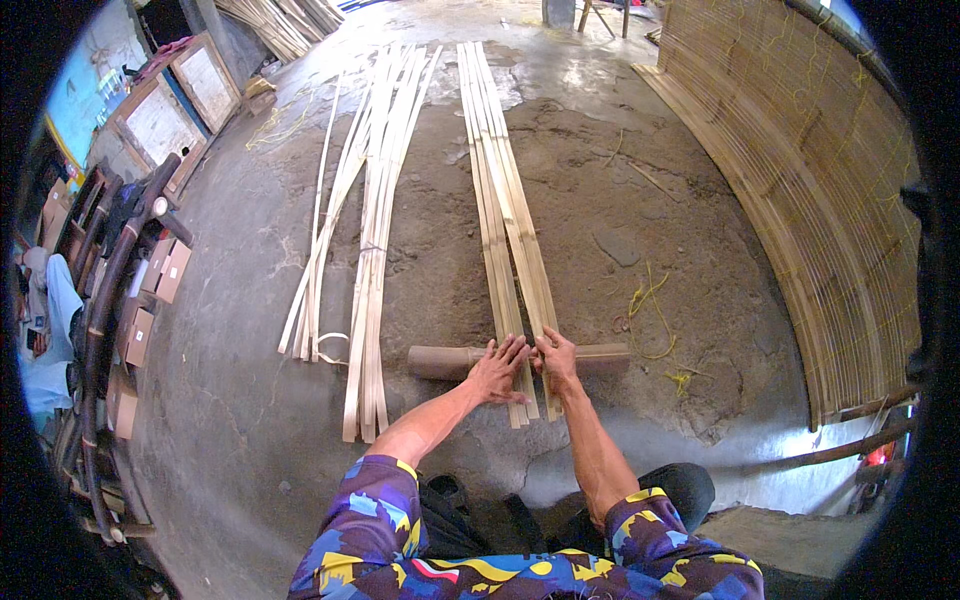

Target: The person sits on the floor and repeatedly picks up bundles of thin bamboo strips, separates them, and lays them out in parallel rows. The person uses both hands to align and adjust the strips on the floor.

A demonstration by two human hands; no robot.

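Observation:
A narrow row of long, pale bamboo strips [492, 215] runs away from me across the floor. Its near ends rest over a thick bamboo pole [440, 361] lying crosswise. My left hand [497, 372] lies on the left strips near the pole, fingers stretched out and thumb apart. Beside it, my right hand [556, 358] has its fingers bent round the right-hand strips, gripping them; its fingertips are partly hidden. A thin gap parts the two groups of strips between my hands. More loose bamboo strips [370, 270] lie in a crossing bundle to the left.
On the right stands a large slatted bamboo screen [800, 210] with yellow strings. Yellow string [655, 305] lies tangled on the worn concrete floor [245, 330]. A dark bamboo bench [105, 300] and cardboard boxes [165, 268] line the left side. More strips [280, 22] lie at the back.

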